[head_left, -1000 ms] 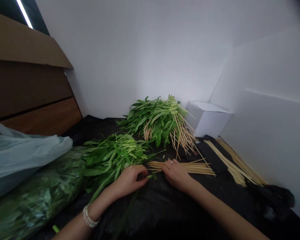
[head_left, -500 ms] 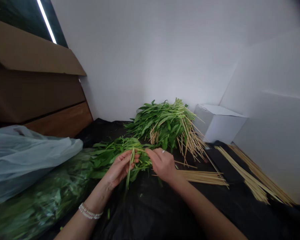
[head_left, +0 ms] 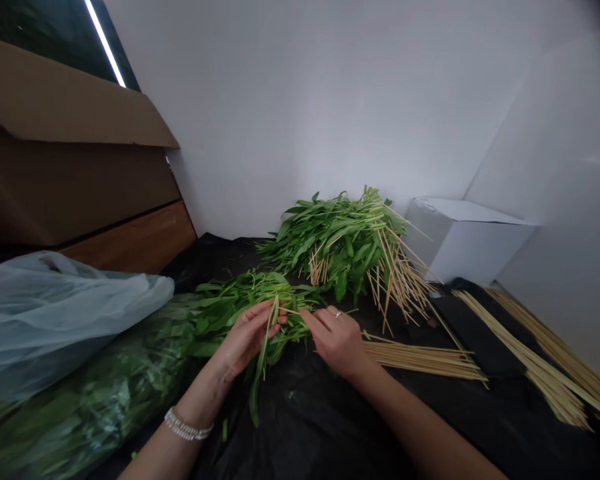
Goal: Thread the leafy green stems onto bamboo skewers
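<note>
My left hand [head_left: 253, 333] is closed, pinching a leafy green stem [head_left: 263, 360] whose long leaf hangs down below the fingers. In my right hand [head_left: 337, 340] a thin bamboo skewer [head_left: 291, 311] is pinched between thumb and fingers. The skewer's tip reaches left to the stem at my left fingertips; whether it has gone into the stem I cannot tell. Just behind both hands lies a pile of loose leafy greens [head_left: 225, 303]. Farther back, a heap of leafy greens [head_left: 340, 227] has many bamboo skewers [head_left: 403, 277] sticking out on its right side.
Bare skewers [head_left: 425, 357] lie right of my right hand, and another bundle [head_left: 535, 367] lies farther right by a black flat object [head_left: 480, 333]. A white box [head_left: 473, 240] stands behind. At left are a clear bag of greens [head_left: 95, 387] and a cardboard box [head_left: 75, 180].
More of the skewer now shows between my hands, with the right hand slightly farther from the left. A leaf hangs lower under my left hand. The view has shifted a little.
</note>
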`<state>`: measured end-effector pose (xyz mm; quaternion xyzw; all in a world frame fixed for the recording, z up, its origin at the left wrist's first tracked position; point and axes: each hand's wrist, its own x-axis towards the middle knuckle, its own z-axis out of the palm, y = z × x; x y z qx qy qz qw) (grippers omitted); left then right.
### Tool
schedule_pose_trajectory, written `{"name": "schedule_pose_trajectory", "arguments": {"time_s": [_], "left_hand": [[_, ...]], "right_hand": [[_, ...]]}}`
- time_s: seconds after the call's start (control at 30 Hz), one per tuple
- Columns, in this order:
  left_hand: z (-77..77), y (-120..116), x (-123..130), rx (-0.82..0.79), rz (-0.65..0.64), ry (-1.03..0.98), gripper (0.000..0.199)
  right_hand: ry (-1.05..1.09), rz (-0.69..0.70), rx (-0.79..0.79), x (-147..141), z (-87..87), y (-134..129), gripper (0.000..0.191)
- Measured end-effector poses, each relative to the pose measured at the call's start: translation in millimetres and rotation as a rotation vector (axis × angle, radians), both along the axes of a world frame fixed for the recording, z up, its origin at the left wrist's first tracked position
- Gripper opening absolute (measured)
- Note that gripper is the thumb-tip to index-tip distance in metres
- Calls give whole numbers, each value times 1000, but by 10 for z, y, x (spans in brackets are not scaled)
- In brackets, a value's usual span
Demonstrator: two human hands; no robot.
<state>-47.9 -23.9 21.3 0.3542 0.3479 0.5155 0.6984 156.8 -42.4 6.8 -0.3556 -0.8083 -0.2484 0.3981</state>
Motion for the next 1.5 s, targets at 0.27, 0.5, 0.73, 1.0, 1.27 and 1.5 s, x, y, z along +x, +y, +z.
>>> {"name": "schedule_pose_trajectory", "arguments": {"time_s": [0.27, 0.5, 0.73, 1.0, 1.27, 1.5], "left_hand": [[33, -15, 10, 69, 20, 99, 36], [79, -6, -19, 81, 99, 146, 38], [84, -16, 12, 100, 109, 181, 37], [79, -4, 5, 97, 118, 189, 36], [55, 14, -6, 112, 153, 229, 35], [34, 4, 27, 164, 145, 329, 33]], "right_hand": [[21, -1, -6, 12, -9, 1, 28], [43, 4, -4, 14, 16, -17, 28], [46, 0, -3, 4, 6, -15, 28], [44, -6, -34, 6, 22, -28, 30], [36, 3, -54, 1, 17, -37, 30], [45, -9, -58, -33, -34, -46, 29]]}}
